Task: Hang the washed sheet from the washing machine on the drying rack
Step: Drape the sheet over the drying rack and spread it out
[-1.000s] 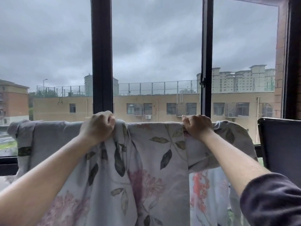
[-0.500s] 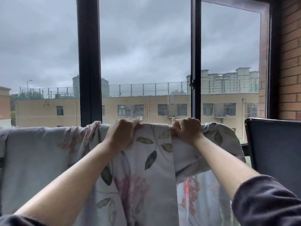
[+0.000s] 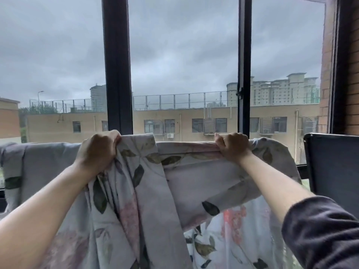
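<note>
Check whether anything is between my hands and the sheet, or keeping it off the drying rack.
Nothing visible. The left hand and right hand already grip the floral sheet along its top fold, where it drapes over a support hidden under the cloth. The dark panel stands off to its right.

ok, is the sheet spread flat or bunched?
Bunched. The sheet hangs in folds, gathered under the left hand; the right hand grips a rolled edge.

1 sheet [image 3: 155, 200], 2 hands — L hand [image 3: 98, 150], R hand [image 3: 232, 147] — 1 dark panel [image 3: 334, 167].
</note>
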Demonstrator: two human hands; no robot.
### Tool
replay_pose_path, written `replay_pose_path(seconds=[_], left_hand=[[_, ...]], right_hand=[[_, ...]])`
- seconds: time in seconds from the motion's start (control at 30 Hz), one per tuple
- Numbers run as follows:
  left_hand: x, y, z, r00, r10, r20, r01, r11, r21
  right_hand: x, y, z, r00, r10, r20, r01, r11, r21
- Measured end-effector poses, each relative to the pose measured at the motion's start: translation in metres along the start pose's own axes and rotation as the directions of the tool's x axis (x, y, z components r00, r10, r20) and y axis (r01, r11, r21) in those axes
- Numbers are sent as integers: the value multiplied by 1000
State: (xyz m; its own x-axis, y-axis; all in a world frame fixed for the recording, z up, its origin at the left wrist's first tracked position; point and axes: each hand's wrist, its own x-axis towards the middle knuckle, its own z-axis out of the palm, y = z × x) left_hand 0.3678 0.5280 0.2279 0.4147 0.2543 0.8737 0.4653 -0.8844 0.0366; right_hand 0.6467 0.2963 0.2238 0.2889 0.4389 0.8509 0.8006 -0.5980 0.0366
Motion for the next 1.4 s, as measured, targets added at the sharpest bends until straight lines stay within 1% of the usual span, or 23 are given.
replay_pose_path(seconds=[0.17,0.2,0.23,0.27,0.3,0.33,0.37,0.4,0.43,0.47,0.53,0.6,0.63,0.7,0.73,0.8,0.87,0.97,1.07,1.17,1.27,1.33,1.4], left_hand=[[0,16,6,996,89,-29,-90,996,-9],[1,20,7,994,103,-47,-102,995,8],[1,27,10,994,91,-62,-91,996,9],[-2,34,13,995,62,-77,-62,998,-1],[-5,45,17,994,28,-104,-32,999,-29],[-10,59,22,992,5,-129,-14,997,-71],[-18,74,28,988,16,-151,-33,993,-114],[-29,91,36,982,59,-179,-86,985,-148],[-43,107,46,969,118,-218,-154,975,-160],[-58,122,56,953,178,-247,-220,962,-158],[-93,151,81,927,302,-222,-333,936,-117],[-123,179,109,934,355,-33,-357,931,-74],[-135,189,123,939,338,68,-335,941,-53],[-151,202,145,925,267,271,-276,961,-2],[-157,212,155,913,241,330,-262,965,19],[-169,219,168,902,245,355,-278,960,43],[-180,222,173,916,278,288,-298,954,25],[-192,222,181,934,244,262,-236,970,-63],[-198,218,179,920,120,372,-123,992,-16],[-215,210,188,833,-21,552,9,1000,25],[-226,212,178,866,-36,499,22,999,33],[-234,210,173,923,-6,384,-31,996,89],[-250,200,174,928,14,373,-62,991,119]], right_hand=[[-50,1,11,988,54,-148,-24,980,199],[-71,4,19,967,137,-213,-79,962,260],[-96,6,24,924,294,-244,-188,906,378],[-120,6,31,841,500,-206,-317,765,560],[-139,7,36,714,694,-96,-416,530,739],[-152,9,42,582,806,108,-483,236,843],[-160,12,48,460,809,366,-542,-71,837],[-167,17,52,374,729,574,-569,-308,763],[-171,22,53,350,631,692,-561,-450,695],[-171,26,54,376,560,738,-530,-523,667],[-168,34,52,488,501,715,-486,-524,699],[-170,38,51,574,467,673,-501,-450,739],[-174,39,50,576,459,676,-538,-410,737],[-192,40,48,518,486,704,-636,-332,696],[-206,46,45,487,502,715,-678,-299,671],[-224,54,44,500,460,734,-717,-256,648],[-231,65,41,524,325,787,-746,-272,608],[-226,91,45,533,226,815,-684,-451,573],[-196,123,36,609,273,744,-524,-566,637],[-177,151,27,675,308,670,-400,-611,684],[-196,160,36,580,374,724,-573,-444,689],[-224,161,49,527,376,762,-662,-380,646],[-253,162,63,495,399,772,-714,-319,623]])
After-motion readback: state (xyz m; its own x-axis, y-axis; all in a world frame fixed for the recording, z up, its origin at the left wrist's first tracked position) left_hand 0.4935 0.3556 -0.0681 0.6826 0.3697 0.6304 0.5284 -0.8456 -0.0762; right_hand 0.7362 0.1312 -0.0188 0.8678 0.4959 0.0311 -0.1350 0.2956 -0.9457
